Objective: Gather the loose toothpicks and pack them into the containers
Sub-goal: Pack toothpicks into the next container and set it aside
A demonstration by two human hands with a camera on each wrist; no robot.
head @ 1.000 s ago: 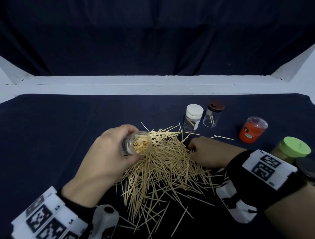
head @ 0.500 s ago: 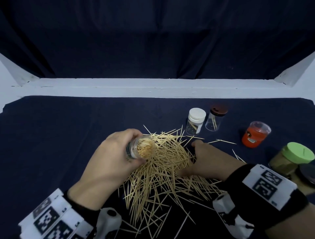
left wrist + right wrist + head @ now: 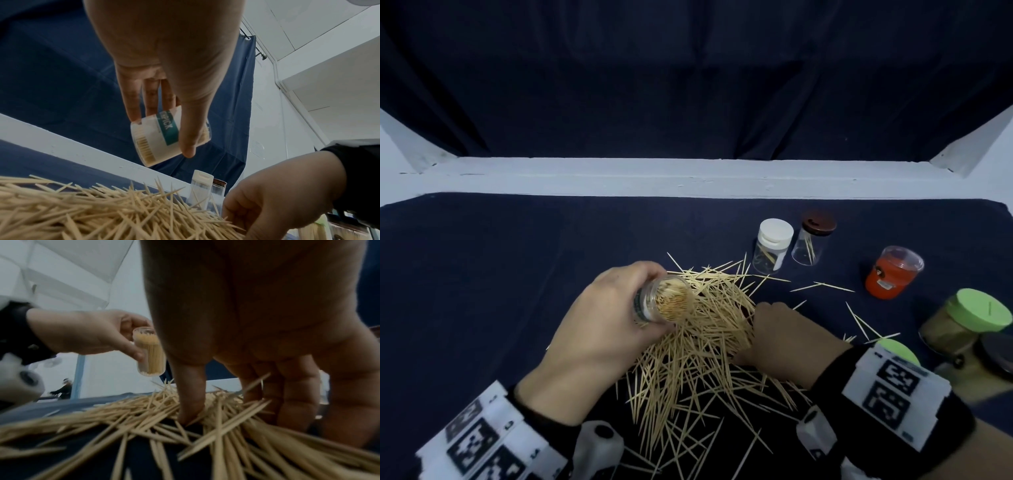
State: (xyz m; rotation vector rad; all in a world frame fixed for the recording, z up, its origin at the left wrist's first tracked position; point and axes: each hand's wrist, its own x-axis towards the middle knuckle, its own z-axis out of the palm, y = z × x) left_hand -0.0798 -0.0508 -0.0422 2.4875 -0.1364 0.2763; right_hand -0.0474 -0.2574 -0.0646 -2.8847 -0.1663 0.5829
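Observation:
A big pile of loose toothpicks (image 3: 698, 359) lies on the dark blue cloth in front of me. My left hand (image 3: 626, 308) grips a clear toothpick jar (image 3: 666, 303) above the pile's left edge. The jar is tilted, its open mouth faces right, and it is packed full of toothpicks. The left wrist view shows its teal label (image 3: 166, 128) between my fingers. My right hand (image 3: 767, 329) is down on the pile's right side. In the right wrist view its thumb (image 3: 191, 402) and curled fingers (image 3: 267, 394) close on a bunch of toothpicks (image 3: 224, 404).
Behind the pile stand a white-lidded jar (image 3: 774, 250) and a brown-lidded jar (image 3: 813, 243), each with a few toothpicks inside. A red jar (image 3: 892, 272) and green-lidded jars (image 3: 969, 318) stand at the right. Stray toothpicks (image 3: 822, 286) lie between them. A white ledge (image 3: 688, 178) borders the back.
My right hand has drawn slightly toward me and deeper into the pile, bunching toothpicks under its fingers. The left hand keeps the jar in nearly the same place.

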